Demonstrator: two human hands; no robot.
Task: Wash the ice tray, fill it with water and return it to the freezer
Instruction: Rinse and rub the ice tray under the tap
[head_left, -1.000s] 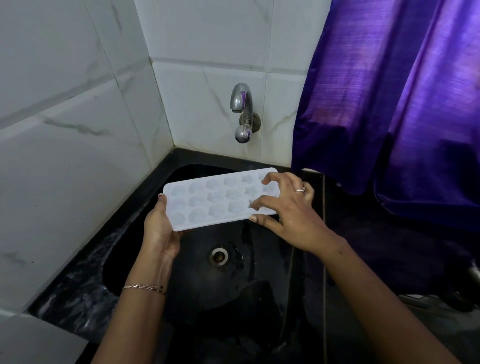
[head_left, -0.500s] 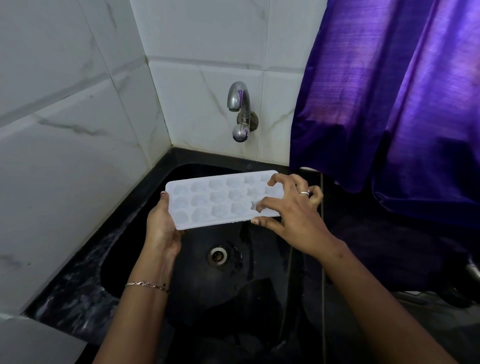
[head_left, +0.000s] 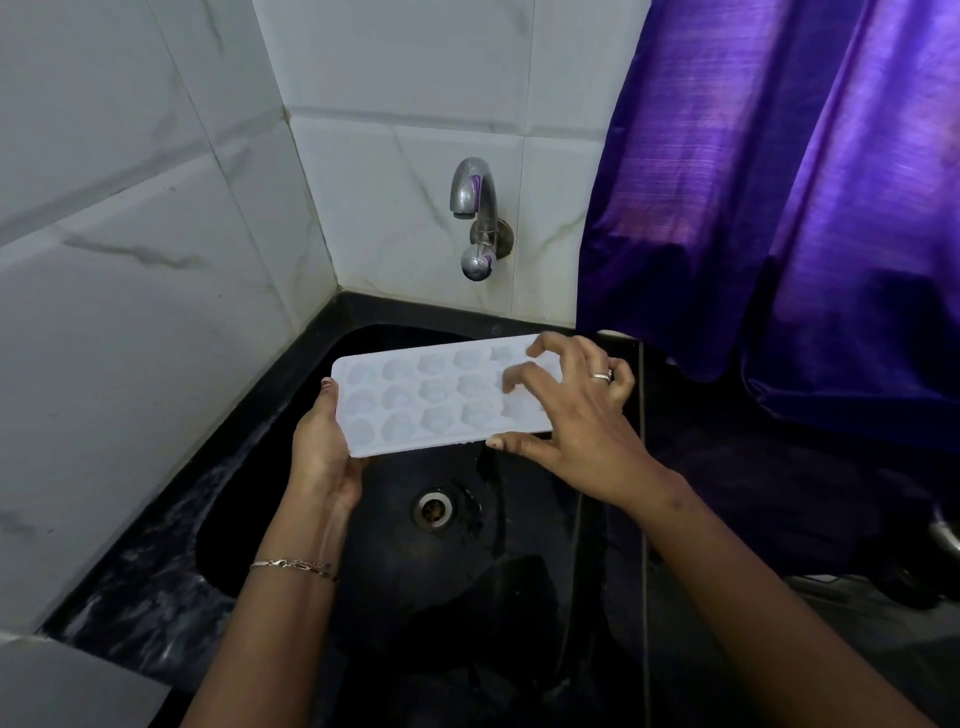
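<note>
Fingers, left hand (head_left: 323, 457): hidden beneath the ice tray (head_left: 431, 400). Only the thumb shows, laid on the tray's left rim, so the hand grips that end.
Fingers, right hand (head_left: 576, 415): curled over the tray's right end, tips on the cells, thumb against the near edge, gripping it. The index tip is blurred.
Ice tray: white, cells facing up, held over the black sink (head_left: 234, 530), below and in front of the tap (head_left: 475, 208). The right hand covers its right end. Whether the cells hold water cannot be made out.
Drain (head_left: 432, 508): in the basin floor, just below the tray's near edge.
Surface (head_left: 135, 577): black and speckled beside the sink, cut off at the lower left.
Curtain (head_left: 779, 208): purple, and its hem covers the sink's far right corner.
Lower right: dark shapes under the curtain, too dim to name.
Bracelet (head_left: 293, 565): on the left wrist.
Ring (head_left: 601, 376): on a right finger.
</note>
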